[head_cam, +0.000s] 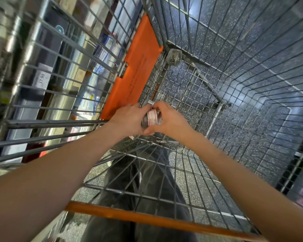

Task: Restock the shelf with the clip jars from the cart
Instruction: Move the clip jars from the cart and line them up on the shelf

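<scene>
Mid-frame, both hands, left (129, 117) and right (170, 119), clasp one jar (151, 118) inside the cart (252, 102), probably to lift it; another jar (173, 57) waits upper centre.

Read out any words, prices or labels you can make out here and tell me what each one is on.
"17.90": white price tag on the shelf.
Red and white label on the clip jar held in both hands: print too small to read.
Orange cart panel: faint marks, unreadable.
Shelf packages: blurred.
</scene>
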{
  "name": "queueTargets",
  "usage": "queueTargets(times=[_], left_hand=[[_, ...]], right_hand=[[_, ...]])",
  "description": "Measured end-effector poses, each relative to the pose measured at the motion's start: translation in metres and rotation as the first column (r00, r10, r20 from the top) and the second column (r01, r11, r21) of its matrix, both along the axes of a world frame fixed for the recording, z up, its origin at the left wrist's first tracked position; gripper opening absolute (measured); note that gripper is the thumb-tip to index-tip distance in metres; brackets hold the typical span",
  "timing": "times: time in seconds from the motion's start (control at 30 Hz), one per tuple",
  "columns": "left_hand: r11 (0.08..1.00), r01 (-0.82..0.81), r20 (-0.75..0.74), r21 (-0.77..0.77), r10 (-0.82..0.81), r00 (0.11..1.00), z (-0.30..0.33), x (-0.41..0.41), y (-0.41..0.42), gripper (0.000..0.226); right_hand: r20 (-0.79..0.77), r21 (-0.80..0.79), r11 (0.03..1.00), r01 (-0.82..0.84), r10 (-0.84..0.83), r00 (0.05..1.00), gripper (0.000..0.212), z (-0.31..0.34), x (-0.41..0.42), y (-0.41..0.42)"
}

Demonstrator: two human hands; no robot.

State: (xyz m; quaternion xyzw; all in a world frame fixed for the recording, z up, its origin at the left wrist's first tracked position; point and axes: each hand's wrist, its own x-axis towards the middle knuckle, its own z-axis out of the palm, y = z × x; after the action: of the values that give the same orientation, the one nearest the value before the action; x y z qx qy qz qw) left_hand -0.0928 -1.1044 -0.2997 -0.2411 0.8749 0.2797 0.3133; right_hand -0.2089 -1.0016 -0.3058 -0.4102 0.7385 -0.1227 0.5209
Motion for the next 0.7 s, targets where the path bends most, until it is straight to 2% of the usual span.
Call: queueTargets(times=[0.1, 0.2, 0.33, 0.47, 0.6, 0.7], left_hand=[[1.0, -0.009, -0.002, -0.003, 0.009, 1.0, -0.001, -0.001, 0.0, 0.075], [1.0, -0.001, 0.038, 0.021, 0.0, 0.999, -0.004, 0.0, -0.001, 0.073], [0.999, 0.025, 0.071, 0.031, -0.027, 0.997, -0.009, 0.002, 0.0, 0.076], [1.0, 0.011, 0.068, 0.029, -0.013, 0.998, -0.009, 0.002, -0.002, 0.078], [0.999, 0.017, 0.071, 0.027, -0.018, 0.997, -0.01, 0.002, -0.002, 0.08], [1.0, 0.023, 0.083, 0.018, -0.024, 0.996, -0.012, 0.002, -0.002, 0.079]], right_hand=[[0.036, 0.001, 1.0, 0.014, -0.014, 0.999, 0.083, -0.004, -0.002, 0.002], [0.013, 0.003, 0.997, -0.08, 0.08, 0.997, 0.088, -0.012, -0.004, 0.008], [-0.074, 0.036, 0.98, -0.195, 0.198, 0.978, 0.085, -0.031, -0.009, 0.018], [-0.241, 0.059, 0.942, -0.331, 0.335, 0.911, 0.078, -0.055, -0.014, 0.026], [-0.315, 0.104, 0.941, -0.321, 0.337, 0.887, 0.073, -0.089, -0.012, 0.03], [-0.321, 0.172, 0.939, -0.298, 0.34, 0.884, 0.081, -0.115, -0.006, 0.025]])
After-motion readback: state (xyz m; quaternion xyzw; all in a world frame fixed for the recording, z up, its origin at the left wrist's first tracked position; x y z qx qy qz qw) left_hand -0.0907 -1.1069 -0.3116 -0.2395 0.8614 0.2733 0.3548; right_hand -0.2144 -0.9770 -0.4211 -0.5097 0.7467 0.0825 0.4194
